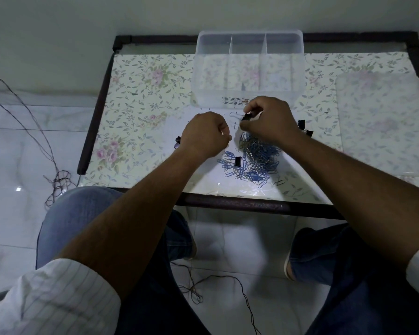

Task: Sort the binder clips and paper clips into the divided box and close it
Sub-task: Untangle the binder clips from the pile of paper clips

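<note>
The divided box (248, 68) sits at twelve o'clock on the surface (140, 102), clear, lidless, its long axis running nine to three, three compartments side by side. Just below it the right hand (269, 119) pinches a black binder clip (247, 116), wire handle pointing toward nine. The left hand (205, 135) is curled; whether it holds anything I cannot tell. Blue paper clips (257, 160) heap at six, with loose black clips around. Floral cover, dark frame, pale tiled floor (17, 146), stray wires (58, 182).
</note>
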`<state>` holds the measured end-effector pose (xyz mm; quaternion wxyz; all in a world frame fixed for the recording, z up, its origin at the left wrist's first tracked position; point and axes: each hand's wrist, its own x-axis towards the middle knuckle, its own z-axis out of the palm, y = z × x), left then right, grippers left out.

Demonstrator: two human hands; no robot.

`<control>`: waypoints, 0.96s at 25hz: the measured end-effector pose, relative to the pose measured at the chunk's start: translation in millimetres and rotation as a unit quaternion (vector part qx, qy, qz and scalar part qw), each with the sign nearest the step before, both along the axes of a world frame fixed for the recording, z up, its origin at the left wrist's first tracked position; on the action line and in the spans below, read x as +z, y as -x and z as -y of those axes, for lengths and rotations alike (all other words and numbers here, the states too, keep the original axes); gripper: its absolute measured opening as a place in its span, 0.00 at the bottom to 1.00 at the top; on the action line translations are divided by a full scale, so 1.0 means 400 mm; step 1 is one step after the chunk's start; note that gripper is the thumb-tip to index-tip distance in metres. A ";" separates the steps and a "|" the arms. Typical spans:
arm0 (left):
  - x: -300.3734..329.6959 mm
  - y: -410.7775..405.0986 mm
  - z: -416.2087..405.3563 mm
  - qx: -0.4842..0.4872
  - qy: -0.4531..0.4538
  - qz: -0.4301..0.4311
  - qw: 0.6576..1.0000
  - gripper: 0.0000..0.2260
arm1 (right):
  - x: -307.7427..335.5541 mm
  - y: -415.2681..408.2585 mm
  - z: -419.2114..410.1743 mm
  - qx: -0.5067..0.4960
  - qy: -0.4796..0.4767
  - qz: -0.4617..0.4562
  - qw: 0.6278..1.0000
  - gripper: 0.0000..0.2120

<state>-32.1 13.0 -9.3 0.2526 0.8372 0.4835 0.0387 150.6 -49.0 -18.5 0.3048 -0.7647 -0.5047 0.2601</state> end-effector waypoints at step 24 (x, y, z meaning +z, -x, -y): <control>-0.009 -0.039 0.068 -0.097 0.020 0.157 0.983 0.11 | 0.071 -0.027 0.079 0.041 0.228 -0.222 0.947 0.11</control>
